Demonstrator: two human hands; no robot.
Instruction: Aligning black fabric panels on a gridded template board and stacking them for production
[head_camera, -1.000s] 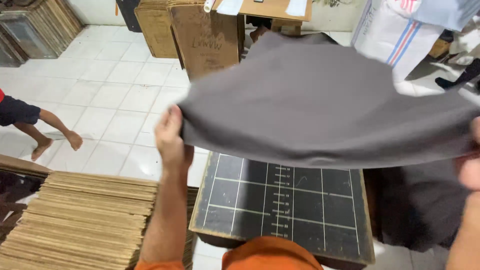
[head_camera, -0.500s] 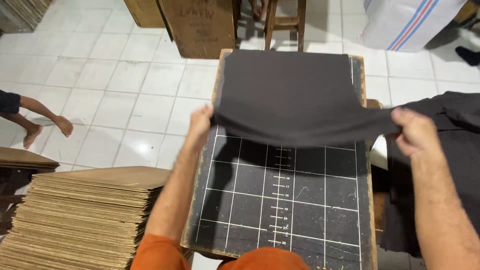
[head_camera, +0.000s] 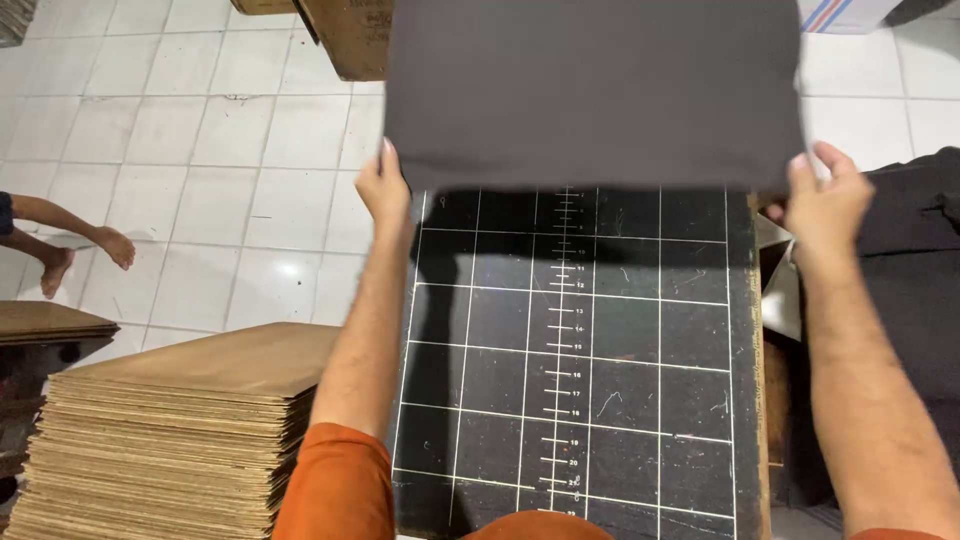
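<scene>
Brown cardboard box on floor, top edge, beyond left hand, partly behind dark cloth. White package with red and blue stripes, top right corner, beyond right hand. No screens or signs.

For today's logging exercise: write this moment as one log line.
left hand: holds grey cloth | right hand: holds cloth | below: black gridded board
</scene>
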